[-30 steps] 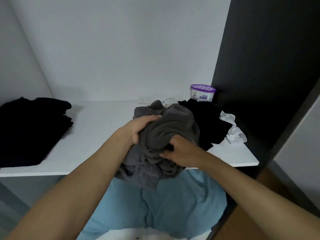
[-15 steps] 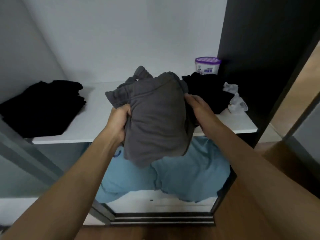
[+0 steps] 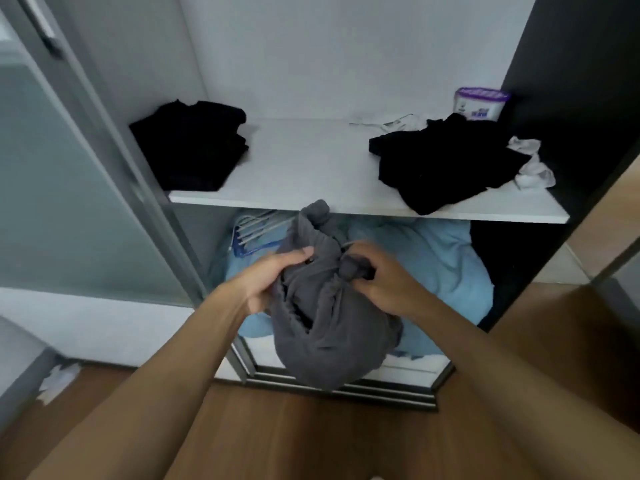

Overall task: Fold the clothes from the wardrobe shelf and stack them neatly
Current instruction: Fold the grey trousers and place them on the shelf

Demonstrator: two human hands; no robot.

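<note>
A crumpled dark grey garment (image 3: pixel 325 334) hangs in the air below the front edge of the white wardrobe shelf (image 3: pixel 311 168). My left hand (image 3: pixel 273 278) grips its upper left part. My right hand (image 3: pixel 377 282) pinches a bunched fold at its upper right. On the shelf's left lies a folded black stack (image 3: pixel 194 147). An unfolded black garment (image 3: pixel 446 161) lies on the shelf's right, with white cloth pieces (image 3: pixel 530 164) beside it.
A purple-lidded white tub (image 3: pixel 479 103) stands at the shelf's back right corner. Below the shelf are light blue fabric (image 3: pixel 440 258) and hangers (image 3: pixel 256 226). A sliding door (image 3: pixel 69 168) stands at the left, a dark panel (image 3: pixel 581 81) at the right. Wood floor (image 3: pixel 311 427) lies underfoot.
I have stepped back from the wardrobe. The grey garment came off the shelf and now hangs lower, in front of the lower compartment, with both hands regripped near its top.
</note>
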